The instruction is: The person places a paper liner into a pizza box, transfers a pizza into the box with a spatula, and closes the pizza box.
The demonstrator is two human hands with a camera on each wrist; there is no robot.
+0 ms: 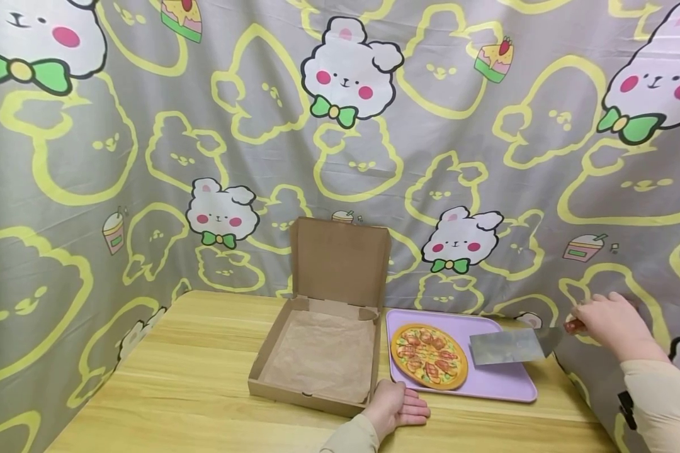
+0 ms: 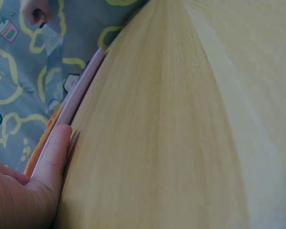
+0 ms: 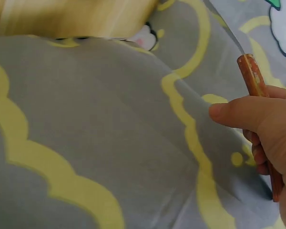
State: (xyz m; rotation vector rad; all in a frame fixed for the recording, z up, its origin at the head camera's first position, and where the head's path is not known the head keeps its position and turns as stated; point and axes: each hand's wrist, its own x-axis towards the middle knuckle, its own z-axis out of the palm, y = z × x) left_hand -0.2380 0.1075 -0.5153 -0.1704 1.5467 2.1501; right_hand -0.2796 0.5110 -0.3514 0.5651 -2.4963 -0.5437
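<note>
One pizza (image 1: 429,357), round, golden-crusted, topped in red and green, lying flat on the left end of a tray (image 1: 490,382). The tray: lilac, raised rim, set on the table (image 1: 187,371) just beside the box, on the person's right. One spatula (image 1: 507,349), broad metal blade, reddish-brown handle (image 3: 251,78), worn in patches; the blade reaches in over the right part of the tray, its front edge just beside the pizza and apart from it. From where I stand I can't quite say whether the blade rests on the tray or hangs over it. One right hand (image 1: 617,327), fingers wrapped round the handle, thumb lying along it, held out past the table's right side. One left hand (image 1: 396,409), fingers extended and gripping nothing, low over the table between the box's near right corner and the near edge of the tray. One box (image 1: 277,393), brown card, wide open, lid (image 1: 340,258) upright at the back; inside, a sheet of brown paper (image 1: 325,352), creased. Two pale sleeves (image 1: 660,393), one to each arm. One cloth (image 1: 362,157), grey, hung behind the table, printed with white rabbits in green bows, yellow outlines, cakes and cups.
</note>
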